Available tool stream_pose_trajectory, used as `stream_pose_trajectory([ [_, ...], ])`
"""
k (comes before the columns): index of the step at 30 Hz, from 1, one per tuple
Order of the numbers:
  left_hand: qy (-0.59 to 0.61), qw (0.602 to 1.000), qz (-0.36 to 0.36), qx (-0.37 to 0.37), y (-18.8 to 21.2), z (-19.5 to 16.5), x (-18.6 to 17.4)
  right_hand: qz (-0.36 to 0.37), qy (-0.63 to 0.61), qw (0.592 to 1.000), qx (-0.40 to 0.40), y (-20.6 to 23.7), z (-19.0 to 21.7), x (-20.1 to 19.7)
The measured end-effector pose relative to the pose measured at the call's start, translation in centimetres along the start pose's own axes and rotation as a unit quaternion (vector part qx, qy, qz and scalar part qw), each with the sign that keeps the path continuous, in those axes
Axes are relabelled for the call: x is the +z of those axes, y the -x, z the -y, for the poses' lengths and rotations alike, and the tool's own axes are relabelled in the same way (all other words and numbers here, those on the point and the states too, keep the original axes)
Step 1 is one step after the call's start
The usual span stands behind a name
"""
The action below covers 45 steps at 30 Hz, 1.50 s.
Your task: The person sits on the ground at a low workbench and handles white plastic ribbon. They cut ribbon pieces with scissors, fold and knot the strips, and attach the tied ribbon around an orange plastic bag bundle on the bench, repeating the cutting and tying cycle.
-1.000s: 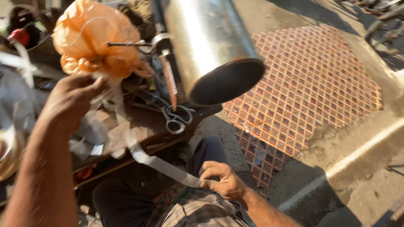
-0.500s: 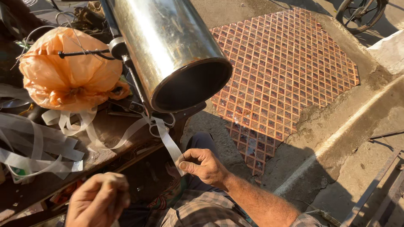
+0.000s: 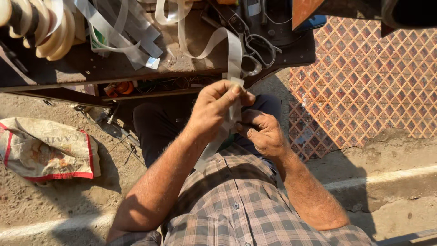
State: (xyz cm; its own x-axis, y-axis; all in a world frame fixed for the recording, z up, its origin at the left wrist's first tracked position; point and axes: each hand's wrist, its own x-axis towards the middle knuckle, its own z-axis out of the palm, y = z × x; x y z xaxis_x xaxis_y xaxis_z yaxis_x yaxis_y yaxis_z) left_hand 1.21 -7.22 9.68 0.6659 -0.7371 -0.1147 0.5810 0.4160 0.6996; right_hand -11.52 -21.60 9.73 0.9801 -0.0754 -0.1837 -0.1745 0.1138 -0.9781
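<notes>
Two bare hands met over the person's lap, both closed on one pale translucent strap [image 3: 235, 68] that ran down from the dark workbench [image 3: 91, 68]. The left hand [image 3: 214, 107] pinched the strap between thumb and curled fingers near its upper part. The right hand [image 3: 261, 132] sat just below and beside it, fingers folded around the lower run, which trailed on across the plaid shirt [image 3: 236, 205]. Higher up, the strap looped over the bench edge close to a pair of metal scissors [image 3: 257, 48] lying on the bench top. More loose strips of the same pale strap [image 3: 123, 32] lay tangled across the bench, one carrying a small white rectangular label with a green edge, too small to make out further. A coiled cream spring [image 3: 41, 27] sat at the top left corner. On the sandy ground to the left lay a crumpled off-white sack [image 3: 45, 150] trimmed in red. To the right spread red-brown diamond-patterned paving [image 3: 364, 82].
</notes>
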Motion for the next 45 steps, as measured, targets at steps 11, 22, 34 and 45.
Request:
stream_pose_trajectory([
  [11, 0.006, 0.99, -0.096, 0.105, -6.6, -2.9, -1.7, -0.001, 0.237, 0.972, -0.007, 0.6, -2.5, 0.6],
  [22, -0.059, 0.967, -0.191, 0.158, -9.4, -3.8, -2.9, 0.058, 0.037, 0.997, -0.02, 1.2, -3.5, -0.2],
  [34, -0.032, 0.972, -0.202, 0.115, -10.4, -2.3, -2.6, -0.031, 0.427, 0.847, -0.316, -0.5, -0.6, 1.9],
  [45, -0.31, 0.904, -0.131, 0.263, 0.1, -1.8, -4.7, -0.032, 0.009, 0.999, 0.0, 2.1, -4.4, -0.9],
])
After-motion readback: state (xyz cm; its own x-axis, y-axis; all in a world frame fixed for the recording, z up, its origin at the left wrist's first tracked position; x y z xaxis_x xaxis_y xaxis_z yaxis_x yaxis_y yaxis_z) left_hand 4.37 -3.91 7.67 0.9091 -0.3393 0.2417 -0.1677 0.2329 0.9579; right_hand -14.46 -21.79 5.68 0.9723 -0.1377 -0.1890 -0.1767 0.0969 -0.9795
